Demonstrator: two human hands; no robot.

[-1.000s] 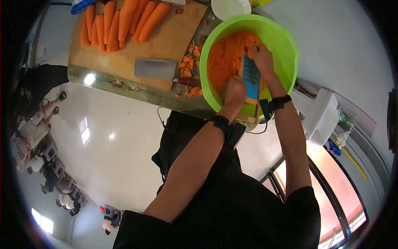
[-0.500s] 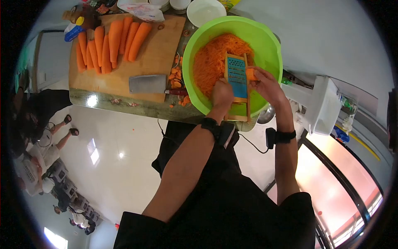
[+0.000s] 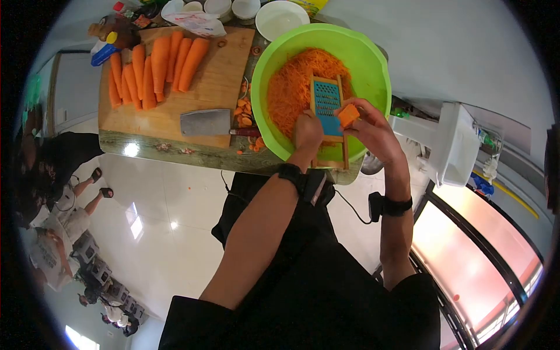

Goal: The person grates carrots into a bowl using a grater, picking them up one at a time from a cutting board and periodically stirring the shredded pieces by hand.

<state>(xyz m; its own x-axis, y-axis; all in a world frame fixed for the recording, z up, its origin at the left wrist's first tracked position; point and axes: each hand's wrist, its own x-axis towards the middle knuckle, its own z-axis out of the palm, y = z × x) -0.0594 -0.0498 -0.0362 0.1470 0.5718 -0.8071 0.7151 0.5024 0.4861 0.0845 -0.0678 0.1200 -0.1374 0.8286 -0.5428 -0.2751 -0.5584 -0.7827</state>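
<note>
My right hand (image 3: 373, 131) pinches a short carrot piece (image 3: 349, 116) between thumb and fingers, close over the right side of a grater (image 3: 326, 100). The grater has a blue plate in a wooden frame and leans inside a green basin (image 3: 382, 81). With closed fingers, my left hand (image 3: 307, 131) grips the left edge of the grater's frame. Shredded carrot (image 3: 289, 87) is heaped in the basin, to the left of and behind the grater.
Left of the basin, peeled carrots (image 3: 159, 64) lie on a wooden cutting board (image 3: 227, 76) with a cleaver (image 3: 205, 122) near its front edge. Carrot scraps (image 3: 244, 111) lie between board and basin. White bowls (image 3: 282, 20) stand behind. Several people are far left.
My right hand has lifted the carrot piece slightly off the grater's side and turned it, so a flat face shows. My left hand keeps its grip on the frame.
</note>
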